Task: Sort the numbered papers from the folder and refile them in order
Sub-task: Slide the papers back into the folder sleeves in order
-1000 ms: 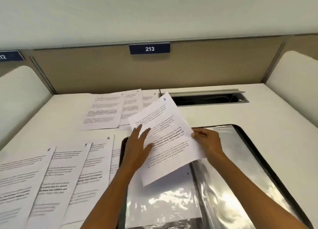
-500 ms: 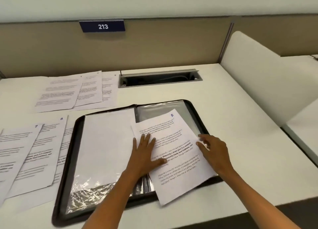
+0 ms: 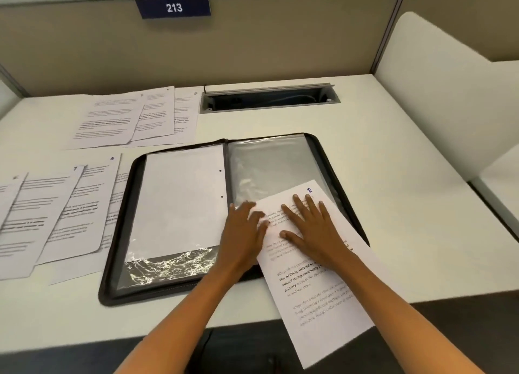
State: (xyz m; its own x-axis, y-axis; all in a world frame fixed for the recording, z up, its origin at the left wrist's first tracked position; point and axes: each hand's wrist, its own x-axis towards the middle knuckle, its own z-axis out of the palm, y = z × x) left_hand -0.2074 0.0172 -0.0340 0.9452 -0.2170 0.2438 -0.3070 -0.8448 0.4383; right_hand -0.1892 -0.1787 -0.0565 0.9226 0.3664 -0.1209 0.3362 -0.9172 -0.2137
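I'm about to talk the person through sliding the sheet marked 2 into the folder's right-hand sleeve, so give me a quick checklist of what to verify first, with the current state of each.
1. Folder open flat on the desk: ok.
2. Right-hand sleeve empty: ok, no sheet shows through the clear plastic.
3. Sheet 2 squared to the sleeve: not ok, it lies tilted, its lower part past the desk edge.
4. Both hands on the sheet: ok, left hand at its left edge, right hand flat on top.
5. Sleeve mouth lifted open: cannot tell.
6. Left-hand sleeve filled: ok, it holds a white sheet; its number cannot be seen.
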